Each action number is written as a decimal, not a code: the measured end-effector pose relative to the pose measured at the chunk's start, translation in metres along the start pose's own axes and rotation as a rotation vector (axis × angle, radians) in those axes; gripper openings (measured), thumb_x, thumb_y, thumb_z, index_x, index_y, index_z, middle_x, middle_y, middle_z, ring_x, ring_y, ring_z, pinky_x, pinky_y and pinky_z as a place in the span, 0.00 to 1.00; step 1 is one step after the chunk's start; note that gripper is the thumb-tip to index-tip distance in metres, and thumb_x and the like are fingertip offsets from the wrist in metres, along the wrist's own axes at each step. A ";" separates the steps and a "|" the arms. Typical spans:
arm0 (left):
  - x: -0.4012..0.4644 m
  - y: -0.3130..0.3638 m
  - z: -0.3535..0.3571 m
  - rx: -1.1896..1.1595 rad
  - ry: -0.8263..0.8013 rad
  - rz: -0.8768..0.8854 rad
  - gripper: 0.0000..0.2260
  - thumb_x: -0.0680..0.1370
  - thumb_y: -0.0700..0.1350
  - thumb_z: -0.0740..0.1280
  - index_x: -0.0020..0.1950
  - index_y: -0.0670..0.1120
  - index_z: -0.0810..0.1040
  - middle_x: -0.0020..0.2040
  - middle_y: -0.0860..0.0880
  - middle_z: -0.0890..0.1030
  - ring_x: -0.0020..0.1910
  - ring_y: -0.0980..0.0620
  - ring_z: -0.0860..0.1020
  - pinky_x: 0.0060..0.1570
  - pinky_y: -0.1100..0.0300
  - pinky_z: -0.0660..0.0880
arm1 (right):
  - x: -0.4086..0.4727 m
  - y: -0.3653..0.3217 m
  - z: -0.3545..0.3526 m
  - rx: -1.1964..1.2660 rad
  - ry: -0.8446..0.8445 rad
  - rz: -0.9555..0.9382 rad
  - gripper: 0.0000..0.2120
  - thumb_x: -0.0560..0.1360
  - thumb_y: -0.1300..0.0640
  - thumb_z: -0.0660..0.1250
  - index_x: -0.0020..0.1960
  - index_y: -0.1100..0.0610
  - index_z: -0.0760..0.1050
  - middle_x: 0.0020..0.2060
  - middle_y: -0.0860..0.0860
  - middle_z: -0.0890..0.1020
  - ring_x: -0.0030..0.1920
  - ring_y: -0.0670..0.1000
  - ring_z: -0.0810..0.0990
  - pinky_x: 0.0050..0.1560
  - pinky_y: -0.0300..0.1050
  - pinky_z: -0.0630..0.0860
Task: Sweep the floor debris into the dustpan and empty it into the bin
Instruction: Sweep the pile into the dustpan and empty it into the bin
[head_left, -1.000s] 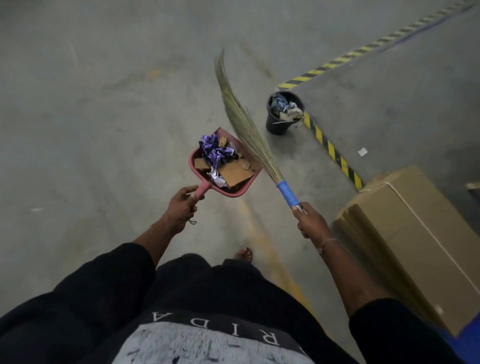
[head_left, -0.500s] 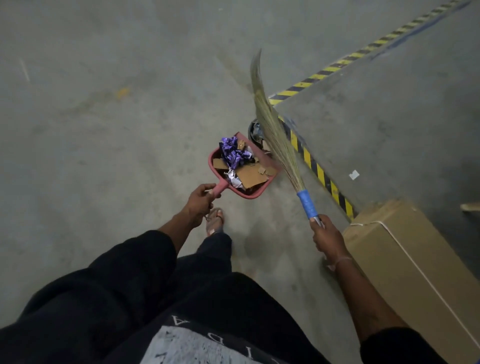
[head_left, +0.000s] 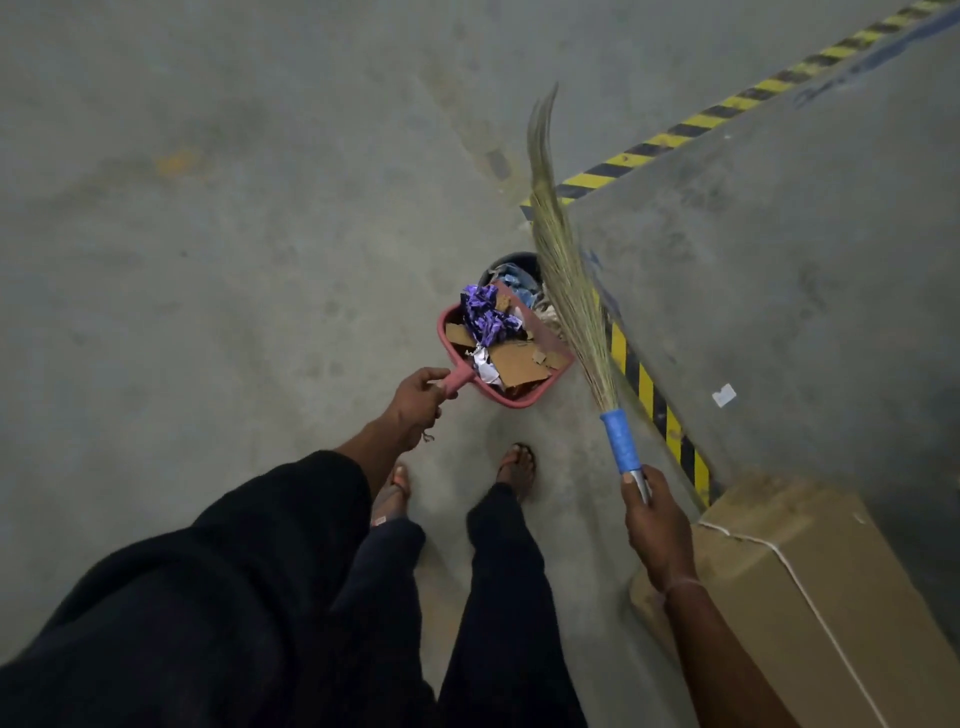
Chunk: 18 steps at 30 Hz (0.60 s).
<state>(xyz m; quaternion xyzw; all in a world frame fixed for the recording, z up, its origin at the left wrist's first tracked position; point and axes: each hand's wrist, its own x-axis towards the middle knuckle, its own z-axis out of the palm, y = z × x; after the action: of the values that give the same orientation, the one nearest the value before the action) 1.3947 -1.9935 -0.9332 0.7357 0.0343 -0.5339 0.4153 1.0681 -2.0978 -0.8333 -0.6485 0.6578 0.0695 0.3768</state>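
Note:
My left hand (head_left: 415, 402) grips the handle of a red dustpan (head_left: 519, 401), held level above the floor. The pan carries purple crumpled wrappers (head_left: 485, 314), cardboard scraps (head_left: 519, 364) and bits of foil. Just beyond the pan's far edge stands a black bin (head_left: 511, 261), mostly hidden behind the pan and the broom, with paper showing inside. My right hand (head_left: 657, 525) holds a grass broom (head_left: 566, 270) by the metal end below its blue grip, bristles pointing up and away over the bin.
A yellow-and-black hazard stripe (head_left: 649, 389) edges a raised concrete area at right. A large cardboard box (head_left: 810, 587) with white string lies at the lower right, beside my right arm. A white scrap (head_left: 723, 395) lies on the raised area. My feet in sandals stand before the bin.
I have walked closer to the bin; the dustpan now overlaps its near side. The broom has stayed upright in my right hand, and both feet now stand side by side.

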 end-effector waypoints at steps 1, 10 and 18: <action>0.011 0.004 0.008 0.001 0.004 -0.008 0.14 0.80 0.34 0.59 0.64 0.43 0.75 0.46 0.42 0.82 0.27 0.52 0.65 0.20 0.67 0.60 | 0.010 0.000 -0.001 -0.012 -0.003 -0.012 0.11 0.80 0.38 0.57 0.56 0.41 0.71 0.40 0.49 0.81 0.41 0.56 0.81 0.44 0.55 0.80; 0.116 0.032 0.070 -0.021 0.077 -0.086 0.12 0.83 0.38 0.59 0.63 0.41 0.78 0.41 0.44 0.82 0.26 0.53 0.66 0.19 0.69 0.59 | 0.107 0.011 0.000 -0.152 -0.068 -0.004 0.12 0.81 0.42 0.59 0.62 0.43 0.71 0.45 0.53 0.83 0.47 0.61 0.81 0.46 0.52 0.77; 0.153 0.065 0.084 0.136 0.098 -0.030 0.12 0.78 0.44 0.68 0.59 0.39 0.81 0.44 0.40 0.83 0.27 0.52 0.66 0.22 0.67 0.61 | 0.136 0.020 0.003 -0.196 -0.113 -0.003 0.12 0.80 0.39 0.58 0.62 0.41 0.69 0.43 0.52 0.83 0.45 0.59 0.81 0.48 0.54 0.79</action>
<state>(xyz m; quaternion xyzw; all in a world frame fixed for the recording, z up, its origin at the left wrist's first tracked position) 1.4290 -2.1503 -1.0269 0.7869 0.0292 -0.5044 0.3544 1.0678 -2.2015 -0.9229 -0.6781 0.6247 0.1694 0.3481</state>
